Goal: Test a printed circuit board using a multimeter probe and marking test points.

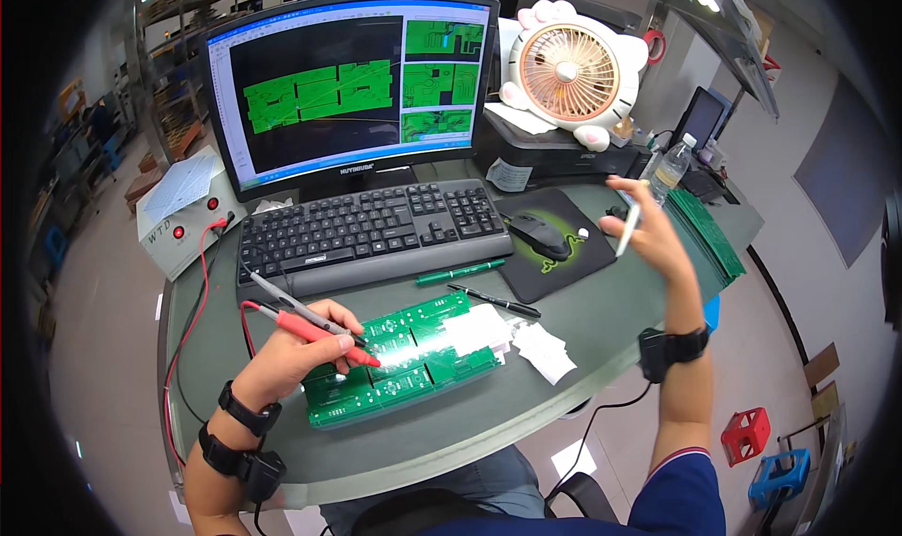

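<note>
Desk edge [489,445], gap, boards [404,383], left hand [299,356] holding probes [305,327]

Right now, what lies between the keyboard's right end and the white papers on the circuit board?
In the head view, a green pen and, nearer the papers, a black pen lie there.

Your red probe [305,326]; your grey probe [280,295]. Your slim tool [628,232]: white. Circuit boards [406,380] before you: bright green, white-speckled, dark slots. Your wrist straps [672,351]: black. Your sleeve [684,498]: navy, red-and-white trim. Mouse pad [531,282]: black, lime-green pattern. Screen [319,94]: green board patterns on black. Fan [568,72]: white, pinkish-tan ring. Tabletop [601,325]: grey-green.
</note>
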Motion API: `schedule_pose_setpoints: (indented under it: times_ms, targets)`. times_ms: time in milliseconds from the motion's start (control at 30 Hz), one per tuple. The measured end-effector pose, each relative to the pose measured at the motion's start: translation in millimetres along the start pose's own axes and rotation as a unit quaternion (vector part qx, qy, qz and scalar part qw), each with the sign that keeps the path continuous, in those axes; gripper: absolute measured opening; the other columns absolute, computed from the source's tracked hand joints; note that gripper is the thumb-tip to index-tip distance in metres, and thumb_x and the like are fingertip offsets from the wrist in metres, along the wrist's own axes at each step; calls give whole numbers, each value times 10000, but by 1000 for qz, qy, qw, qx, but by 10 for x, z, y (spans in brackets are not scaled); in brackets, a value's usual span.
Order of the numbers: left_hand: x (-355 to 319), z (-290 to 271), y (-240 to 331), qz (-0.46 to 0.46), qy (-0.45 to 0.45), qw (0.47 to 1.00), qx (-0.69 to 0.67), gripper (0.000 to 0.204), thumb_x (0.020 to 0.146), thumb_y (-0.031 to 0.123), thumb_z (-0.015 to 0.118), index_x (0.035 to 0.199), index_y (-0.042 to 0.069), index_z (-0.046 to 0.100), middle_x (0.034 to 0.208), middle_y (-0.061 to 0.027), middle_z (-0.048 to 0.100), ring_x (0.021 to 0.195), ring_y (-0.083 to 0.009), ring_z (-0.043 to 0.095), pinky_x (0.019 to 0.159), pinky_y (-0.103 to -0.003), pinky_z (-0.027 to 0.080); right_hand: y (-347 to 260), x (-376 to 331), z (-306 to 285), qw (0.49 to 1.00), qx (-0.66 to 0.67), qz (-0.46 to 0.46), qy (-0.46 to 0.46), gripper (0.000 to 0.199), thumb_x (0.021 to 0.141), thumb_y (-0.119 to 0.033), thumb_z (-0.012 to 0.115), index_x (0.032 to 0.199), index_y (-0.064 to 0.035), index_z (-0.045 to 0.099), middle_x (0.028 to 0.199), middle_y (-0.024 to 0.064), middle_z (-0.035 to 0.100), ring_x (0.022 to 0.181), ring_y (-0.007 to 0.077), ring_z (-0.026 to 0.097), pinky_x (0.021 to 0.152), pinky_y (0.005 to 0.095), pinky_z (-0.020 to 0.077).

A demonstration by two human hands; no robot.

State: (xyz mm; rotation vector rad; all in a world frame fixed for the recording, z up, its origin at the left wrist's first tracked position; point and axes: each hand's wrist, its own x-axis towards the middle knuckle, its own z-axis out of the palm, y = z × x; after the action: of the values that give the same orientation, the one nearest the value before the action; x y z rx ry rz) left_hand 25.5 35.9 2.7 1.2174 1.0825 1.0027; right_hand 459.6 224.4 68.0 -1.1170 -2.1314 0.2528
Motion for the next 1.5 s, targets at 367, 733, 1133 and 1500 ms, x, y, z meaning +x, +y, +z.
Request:
schedule_pose_setpoints:
  times_ms: [367, 733, 1133, 1500]
  targets:
    - [8, 34, -2, -17, -21, 999, 43, 260, 904, 229, 663, 1053, 27, 594, 907, -31, 646, 763, -57, 614, 688, -208, 500, -454, 581, 965, 969, 106, -133, -181, 430, 851, -271, 742, 1183, -49, 582, 1316, 167, 583, 1281, 285, 511, 1072, 396, 383]
    - [-9, 36, -17, -30, -19, 999, 29, 238, 904, 204, 657, 1053, 29, 595, 937, -46, 665, 794, -72, 637, 703, -217, 514, -200, 705, 1637, 961, -56, -230, -140, 72, 949, -184, 563, 965, -127, 604, 897, 23, 676, 958, 246, 605, 960, 413, 390]
    - [-11, 17, -20, -17, -21, 999, 45, 238, 915, 205, 646, 1064, 26, 592, 919, -32, 665, 777, -62, 629, 694, -217, 510, -222, 806, 1534, 967, -62, -141, -201, 103, 962, -187, 526, 945, -106, 588, 880, -19, 704, 930, 225, 615, 952, 392, 384]
    - [-2, 33, -77, -2, -16, 999, 50, 234, 909, 225, 651, 1042, 36, 609, 919, -37, 677, 774, -68, 644, 691, -222, 518, 3, 981, 1725, 992, 39, -44, -112, 138, 979, -189, 512, 1023, -59, 526, 862, 133, 673, 903, 345, 641, 778, 427, 475]
